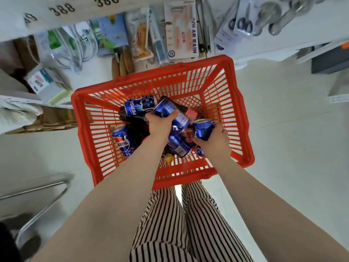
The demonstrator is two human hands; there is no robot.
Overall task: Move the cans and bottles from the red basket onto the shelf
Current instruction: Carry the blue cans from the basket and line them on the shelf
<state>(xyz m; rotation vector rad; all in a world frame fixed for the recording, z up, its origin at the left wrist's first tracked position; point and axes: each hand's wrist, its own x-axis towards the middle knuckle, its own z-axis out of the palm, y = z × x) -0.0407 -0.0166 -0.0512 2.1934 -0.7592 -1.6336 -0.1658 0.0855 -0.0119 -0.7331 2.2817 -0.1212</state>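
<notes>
A red basket (239, 110) stands on the pale floor in front of my legs. Several blue Pepsi cans lie inside it, mixed with dark cola bottles (137, 125). My left hand (159, 122) grips one blue can (170, 111) near the basket's middle. My right hand (215, 142) grips another blue can (203, 128) at the right side. Loose cans lie at the back (138, 105), at the left (123, 139) and between my hands (178, 144). The shelf (283, 44) runs along the top of the view.
Packaged kitchen tools, scissors (244, 21) and spoons hang or lie on the shelf beyond the basket. Cardboard (49, 120) and small boxes sit at the left. A metal frame (43, 203) stands on the floor at lower left.
</notes>
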